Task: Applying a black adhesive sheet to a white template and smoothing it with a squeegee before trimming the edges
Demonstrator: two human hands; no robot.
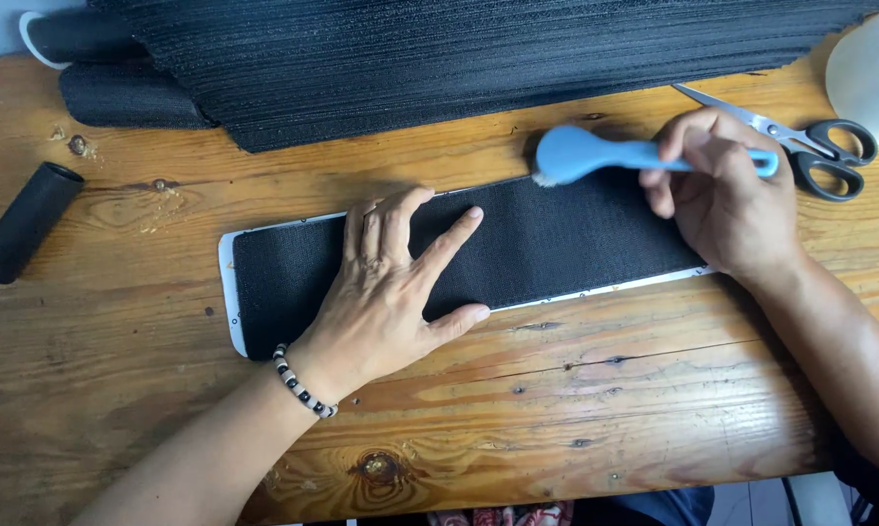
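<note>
A long black fabric strip (556, 239) lies on a white backing across the wooden table (576, 390). My left hand (396, 287) presses flat on the strip's left half, fingers spread, with a black-and-white bead bracelet at the wrist. My right hand (727, 195) grips the handle of a light blue brush (581, 156). The brush head sits at the strip's far edge, right of centre, bristles down.
A stack of black ribbed sheets (459, 58) covers the far side of the table. A black cylinder (25, 222) lies at the left. Scissors (810, 146) with dark handles rest at the far right, beside a white object (873, 68).
</note>
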